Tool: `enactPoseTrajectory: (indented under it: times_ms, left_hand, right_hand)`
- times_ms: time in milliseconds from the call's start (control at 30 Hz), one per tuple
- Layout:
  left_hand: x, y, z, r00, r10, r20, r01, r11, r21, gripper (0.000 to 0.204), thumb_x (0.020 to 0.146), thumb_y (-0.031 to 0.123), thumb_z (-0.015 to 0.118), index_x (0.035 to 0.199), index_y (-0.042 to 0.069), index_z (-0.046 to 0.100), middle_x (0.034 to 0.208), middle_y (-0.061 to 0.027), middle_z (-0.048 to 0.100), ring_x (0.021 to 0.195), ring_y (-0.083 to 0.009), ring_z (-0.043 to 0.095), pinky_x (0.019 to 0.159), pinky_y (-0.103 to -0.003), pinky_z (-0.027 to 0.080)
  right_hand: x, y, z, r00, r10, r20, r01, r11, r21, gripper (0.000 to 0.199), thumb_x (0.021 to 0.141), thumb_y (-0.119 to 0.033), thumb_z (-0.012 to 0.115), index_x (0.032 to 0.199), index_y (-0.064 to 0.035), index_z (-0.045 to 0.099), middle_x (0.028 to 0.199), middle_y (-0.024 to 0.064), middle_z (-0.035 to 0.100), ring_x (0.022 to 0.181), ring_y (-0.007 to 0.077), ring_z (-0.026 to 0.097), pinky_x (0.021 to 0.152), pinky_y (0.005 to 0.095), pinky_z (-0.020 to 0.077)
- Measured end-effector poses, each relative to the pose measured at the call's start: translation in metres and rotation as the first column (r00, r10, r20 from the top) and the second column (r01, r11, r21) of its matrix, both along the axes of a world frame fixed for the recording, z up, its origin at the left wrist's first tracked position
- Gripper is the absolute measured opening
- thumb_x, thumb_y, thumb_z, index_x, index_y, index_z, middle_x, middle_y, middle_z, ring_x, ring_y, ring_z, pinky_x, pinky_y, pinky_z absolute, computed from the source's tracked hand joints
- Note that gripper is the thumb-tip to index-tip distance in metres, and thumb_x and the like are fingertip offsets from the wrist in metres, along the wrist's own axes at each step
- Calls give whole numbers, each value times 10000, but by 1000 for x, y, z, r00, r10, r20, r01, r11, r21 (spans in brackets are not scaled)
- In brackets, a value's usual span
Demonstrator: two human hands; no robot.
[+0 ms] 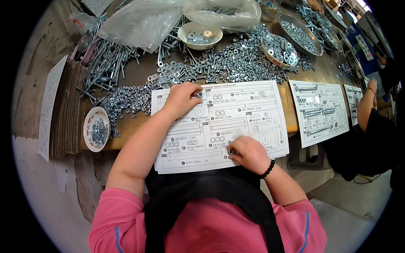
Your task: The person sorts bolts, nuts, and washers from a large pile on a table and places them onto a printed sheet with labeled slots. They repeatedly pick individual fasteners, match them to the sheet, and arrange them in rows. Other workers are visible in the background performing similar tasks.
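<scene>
A white printed sheet (236,122) with outlines of bolts, nuts and washers lies on the brown table (139,74) in front of me. My left hand (182,98) rests on the sheet's upper left part, its fingertips pinched on a small metal nut (199,95). My right hand (249,154) sits on the sheet's lower middle, fingers closed on another small metal nut (231,151). A dark bead bracelet (268,168) circles my right wrist.
Heaps of loose nuts (236,61), washers and long bolts (112,61) cover the table beyond the sheet. Bowls of hardware stand at the left (97,128), the back (200,35) and the right (279,49). Plastic bags (143,21) lie behind. Another person (371,114) works at similar sheets (319,110).
</scene>
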State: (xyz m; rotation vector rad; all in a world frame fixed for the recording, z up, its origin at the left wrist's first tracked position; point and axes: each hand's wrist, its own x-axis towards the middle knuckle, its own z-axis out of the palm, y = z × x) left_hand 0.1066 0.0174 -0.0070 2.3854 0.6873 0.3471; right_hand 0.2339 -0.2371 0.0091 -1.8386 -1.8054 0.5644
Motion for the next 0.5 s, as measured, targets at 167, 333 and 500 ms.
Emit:
enactPoseTrajectory:
  times_ms: [167, 333, 500]
  left_hand:
    - [-4, 4, 3, 995, 75, 61, -61, 978, -197, 323, 699, 102, 702, 1002, 39, 607, 818, -42, 577, 713, -151, 541, 674, -282, 447]
    - [-11, 32, 5, 972, 183, 148, -176, 983, -56, 210, 769, 78, 622, 976, 41, 618, 799, -59, 560, 722, -167, 547, 673, -284, 453]
    - [16, 35, 5, 997, -10, 78, -11, 965, 261, 153, 768, 113, 608, 914, 77, 639, 812, -78, 580, 804, -258, 567, 712, -370, 448]
  right_hand:
    - [11, 3, 8, 997, -17, -80, 14, 999, -37, 247, 673, -131, 708, 881, -91, 580, 824, 77, 554, 802, 267, 562, 689, 358, 466]
    - [39, 18, 23, 984, -150, -93, 148, 989, -32, 169, 722, -115, 678, 866, -85, 595, 806, 79, 557, 730, 249, 563, 650, 349, 462]
    - [65, 57, 15, 973, -216, -81, 219, 975, 26, 148, 742, -87, 658, 873, -70, 593, 797, 77, 555, 706, 230, 562, 637, 337, 461]
